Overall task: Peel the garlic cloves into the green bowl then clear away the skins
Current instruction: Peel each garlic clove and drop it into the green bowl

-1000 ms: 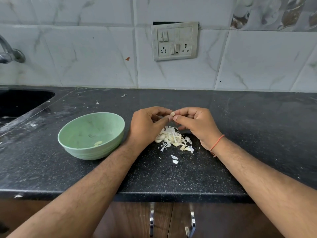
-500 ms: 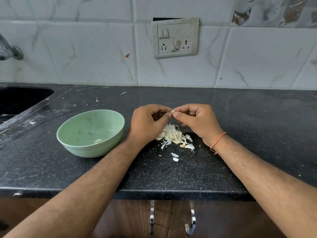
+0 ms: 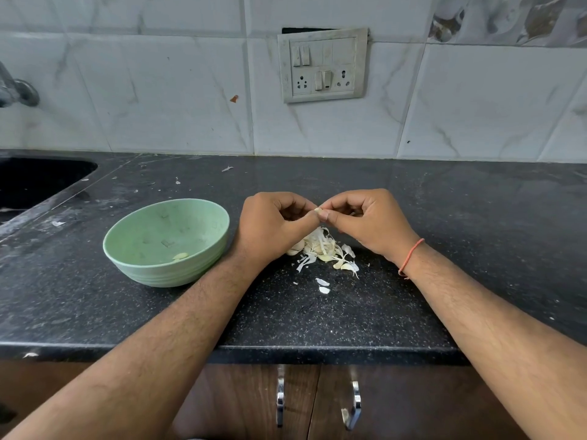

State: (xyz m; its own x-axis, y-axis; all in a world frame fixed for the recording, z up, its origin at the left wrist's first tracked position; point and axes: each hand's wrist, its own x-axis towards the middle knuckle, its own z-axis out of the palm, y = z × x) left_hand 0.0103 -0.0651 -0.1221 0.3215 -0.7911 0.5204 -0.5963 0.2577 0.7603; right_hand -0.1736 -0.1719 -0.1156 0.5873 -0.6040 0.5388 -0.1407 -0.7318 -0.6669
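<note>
Both fists hovered mid-counter, knuckles up: the left hand [image 3: 270, 223] and right hand [image 3: 365, 220] together pinched one small pale garlic clove [image 3: 317, 210] above the papery skins [image 3: 324, 249]; right of the ribbed green bowl [image 3: 152, 268]

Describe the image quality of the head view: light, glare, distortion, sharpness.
Head view: soft, even daylight; faint sheen on the black countertop, no harsh glare; wide-angle bending curves the counter edge and tile lines; the hands and the garlic clove are sharp, the green bowl too.
</note>
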